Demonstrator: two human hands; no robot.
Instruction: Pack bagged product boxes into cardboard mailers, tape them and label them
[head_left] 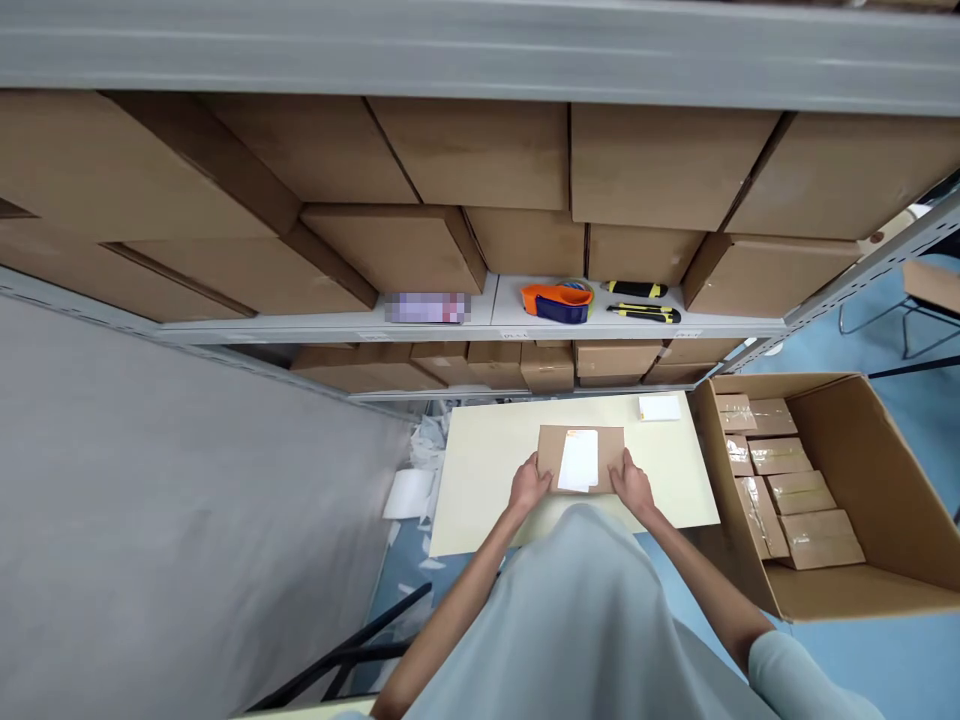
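Between my two hands is a small brown cardboard box [546,440], over the cream table. White paper labels [580,460] lie on its upper face, one partly covering another. My left hand [529,484] grips the box's left edge near the lower corner. On the opposite edge, my right hand [632,484] is closed the same way. Whether the box touches the table is hard to make out. A small white stack of labels or cards [659,408] lies at the table's far right corner.
Right of the table [480,500] stands a large open carton [885,480] with several taped boxes inside. Ahead, a grey shelf [502,300] bears cardboard boxes, an orange and blue tape dispenser [559,302] and yellow-black box cutters [637,289]. A grey wall [187,500] bounds the left; scrap paper [427,445] lies beside it.
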